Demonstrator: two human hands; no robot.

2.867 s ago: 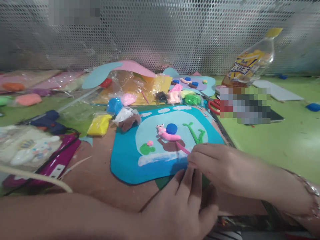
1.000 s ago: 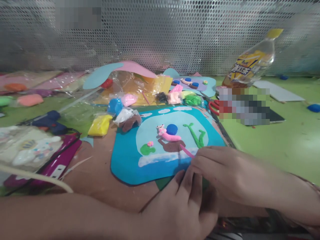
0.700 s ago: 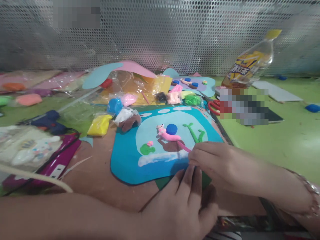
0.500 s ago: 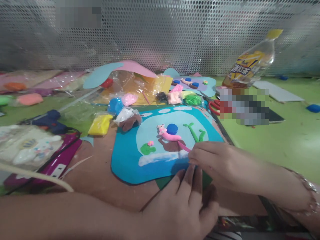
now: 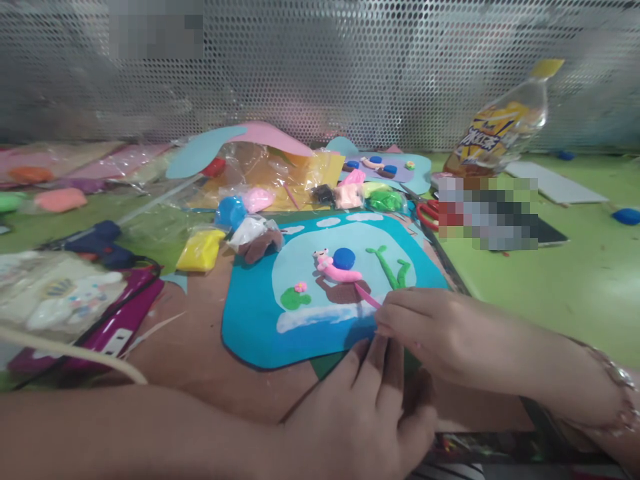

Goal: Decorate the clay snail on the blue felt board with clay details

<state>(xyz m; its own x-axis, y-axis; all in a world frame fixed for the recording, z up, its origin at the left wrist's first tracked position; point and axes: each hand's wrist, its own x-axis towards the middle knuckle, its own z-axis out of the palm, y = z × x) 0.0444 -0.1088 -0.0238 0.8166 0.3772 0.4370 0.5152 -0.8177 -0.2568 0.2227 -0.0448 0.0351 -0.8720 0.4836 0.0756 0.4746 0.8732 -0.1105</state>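
A blue foam picture board (image 5: 250, 320) lies in front of me, with a pale blue dome, a pink clay snail (image 5: 336, 267) with a blue shell, a green lily pad (image 5: 294, 297) and green stems (image 5: 393, 268). My right hand (image 5: 450, 333) pinches a thin pink tool (image 5: 367, 297) whose tip rests on the brown clay under the snail. My left hand (image 5: 373, 413) lies at the board's near edge, fingers curled together against the right hand's fingers, pressing on a dark green piece that is mostly hidden.
Bags of coloured clay (image 5: 200, 250) and plastic wrap lie behind the board. A glue gun (image 5: 97, 243) and a magenta pack (image 5: 107, 330) sit left. Red scissors (image 5: 429, 212), a tilted drink bottle (image 5: 500, 127) and a perforated metal screen (image 5: 320, 67) stand at the back.
My right hand has shifted slightly back and forth with the pink tool near the snail. My left hand stays at the board's edge.
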